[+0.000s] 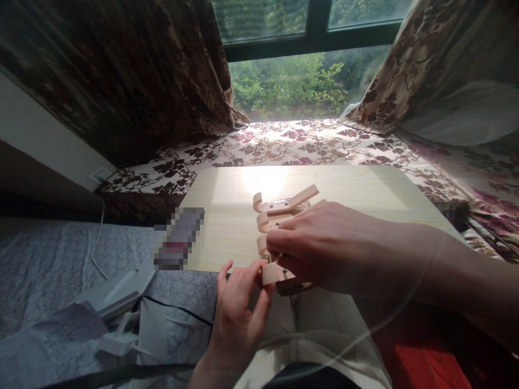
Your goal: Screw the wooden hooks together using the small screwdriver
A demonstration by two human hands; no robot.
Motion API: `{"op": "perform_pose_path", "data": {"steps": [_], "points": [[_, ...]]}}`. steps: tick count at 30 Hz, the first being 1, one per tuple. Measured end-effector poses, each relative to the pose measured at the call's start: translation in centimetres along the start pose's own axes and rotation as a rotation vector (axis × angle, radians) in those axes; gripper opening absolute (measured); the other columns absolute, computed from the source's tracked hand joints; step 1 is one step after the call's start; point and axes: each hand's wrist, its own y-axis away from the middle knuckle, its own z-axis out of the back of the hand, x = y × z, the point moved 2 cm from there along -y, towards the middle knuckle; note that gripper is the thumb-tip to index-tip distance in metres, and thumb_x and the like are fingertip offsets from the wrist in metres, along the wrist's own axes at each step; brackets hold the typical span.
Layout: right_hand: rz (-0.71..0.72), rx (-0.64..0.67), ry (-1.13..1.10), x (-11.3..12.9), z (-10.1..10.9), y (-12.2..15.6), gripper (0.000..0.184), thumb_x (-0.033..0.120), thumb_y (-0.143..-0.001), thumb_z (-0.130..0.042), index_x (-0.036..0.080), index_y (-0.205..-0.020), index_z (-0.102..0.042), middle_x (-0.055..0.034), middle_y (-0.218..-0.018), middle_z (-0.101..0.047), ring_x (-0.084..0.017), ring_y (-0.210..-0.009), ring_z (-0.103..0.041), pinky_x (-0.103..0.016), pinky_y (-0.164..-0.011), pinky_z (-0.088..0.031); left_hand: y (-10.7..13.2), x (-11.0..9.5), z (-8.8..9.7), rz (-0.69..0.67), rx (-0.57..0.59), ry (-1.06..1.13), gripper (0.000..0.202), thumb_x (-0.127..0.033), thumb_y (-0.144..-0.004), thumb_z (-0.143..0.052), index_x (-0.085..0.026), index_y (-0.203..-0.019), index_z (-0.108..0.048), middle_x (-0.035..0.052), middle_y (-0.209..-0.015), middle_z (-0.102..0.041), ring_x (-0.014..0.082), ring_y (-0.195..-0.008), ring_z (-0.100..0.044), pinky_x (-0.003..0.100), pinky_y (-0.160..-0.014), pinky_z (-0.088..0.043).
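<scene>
- Wooden hooks (271, 207), four of them in a row, lie at the near edge of the table, between the hands; the near end seems to reach past the edge over the lap.
- Screws (286, 205) show in the farthest, second and nearest hooks, so the fastening looks well along; whether any are missing beneath the right hand cannot be told.
- The hooks are pale, smooth wood: rounded curls on the left, and on the farthest a flat middle and a straight, slanting arm.
- The left hand (243, 294) appears to pinch the curled end of the nearest hook (272, 274) between thumb and fingers.
- The right hand (312, 243) lies across the row with fingers bent; its own grip is hidden, so I cannot tell what it grasps.
- The table (227, 216) has a light wood-grain top, rounded far corners and a bright patch of glare.
- A blurred-out object (180, 240) rests at its left edge.
- Beyond are a flower-patterned cloth (292, 141) and heavy patterned curtains (194, 65); to the left, a grey quilted bedcover (52, 248).
</scene>
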Motion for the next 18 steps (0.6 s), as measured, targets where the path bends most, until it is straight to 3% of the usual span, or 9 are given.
{"op": "perform_pose_path", "data": {"steps": [5, 9, 13, 18], "points": [[0.008, -0.164, 0.117, -0.5, -0.9, -0.1, 0.013, 0.028, -0.092, -0.048, 0.022, -0.08, -0.046, 0.0015, -0.067, -0.057, -0.014, -0.05, -0.048, -0.03, -0.047, -0.016, 0.1, 0.1, -0.1, 0.001, -0.007, -0.006, 0.032, -0.015, -0.089, -0.052, -0.023, -0.12, -0.048, 0.0004, -0.097, -0.069, 0.0168, -0.085, -0.066, 0.045, -0.106, -0.032], [0.002, -0.121, 0.08, -0.4, -0.4, -0.1, 0.012, 0.031, -0.091, -0.051, 0.022, -0.083, -0.049, 0.0007, -0.072, -0.061, -0.015, -0.054, -0.052, -0.029, -0.048, -0.018, 0.1, 0.1, -0.1, 0.005, -0.001, 0.002, 0.034, -0.015, -0.089, -0.053, -0.024, -0.121, -0.047, 0.0009, -0.098, -0.07, 0.0166, -0.085, -0.066, 0.046, -0.106, -0.032], [0.056, -0.022, 0.005, 0.1, 0.5, 0.1, 0.007, 0.024, -0.092, -0.048, 0.022, -0.086, -0.048, -0.001, -0.074, -0.062, -0.016, -0.061, -0.054, -0.029, -0.052, -0.024, 0.1, -0.1, 0.1, 0.013, 0.003, 0.002, 0.034, -0.014, -0.089, -0.053, -0.024, -0.121, -0.047, 0.0012, -0.097, -0.07, 0.0168, -0.085, -0.066, 0.047, -0.106, -0.032], [0.018, -0.105, 0.085, 0.0, -0.3, -0.2, 0.01, 0.024, -0.092, -0.047, 0.021, -0.083, -0.047, -0.001, -0.071, -0.059, -0.015, -0.055, -0.051, -0.03, -0.049, -0.017, 0.0, 0.0, 0.0, 0.022, 0.011, 0.009, 0.033, -0.015, -0.089, -0.052, -0.025, -0.12, -0.048, 0.0004, -0.096, -0.07, 0.0172, -0.085, -0.066, 0.047, -0.106, -0.032]]}}
